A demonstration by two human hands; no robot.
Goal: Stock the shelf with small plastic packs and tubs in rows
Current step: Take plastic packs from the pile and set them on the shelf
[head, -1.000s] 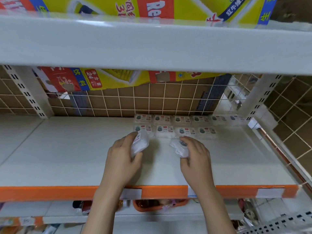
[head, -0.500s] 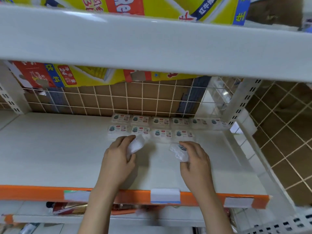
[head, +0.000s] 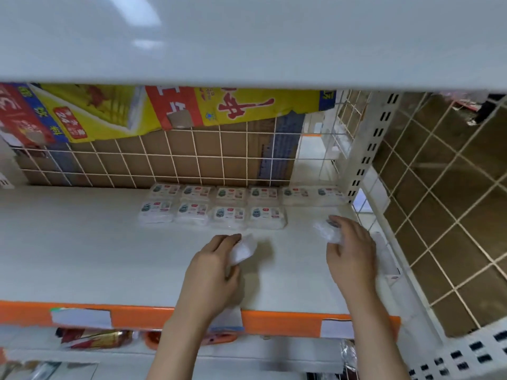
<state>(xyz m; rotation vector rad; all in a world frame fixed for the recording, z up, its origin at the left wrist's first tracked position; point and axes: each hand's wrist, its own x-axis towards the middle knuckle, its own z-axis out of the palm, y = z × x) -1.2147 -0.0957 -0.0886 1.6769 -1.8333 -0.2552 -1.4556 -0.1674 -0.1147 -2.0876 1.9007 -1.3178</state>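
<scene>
We hold one small pack in each hand. Our left hand (head: 212, 272) has its grip curled tight around a white pack (head: 242, 250), low over the shelf (head: 82, 256) near the middle. Our right hand (head: 352, 255) has its grip pinched on another pack (head: 326, 233) over at 3 o'clock, close to the wire side of the shelf.

At 12 o'clock, by the back grid, sit two rows of packs. The back row (head: 247, 192) has six. The front row (head: 212, 213) has four — so two spots at its right end look free.

What could go wrong? We think the packs are soft and slippery, so one may slip out and land crooked. If we push in too fast, we may bump the neat rows and knock them out of line. The right pack is near the wire side — it could catch there or sit tilted.
</scene>
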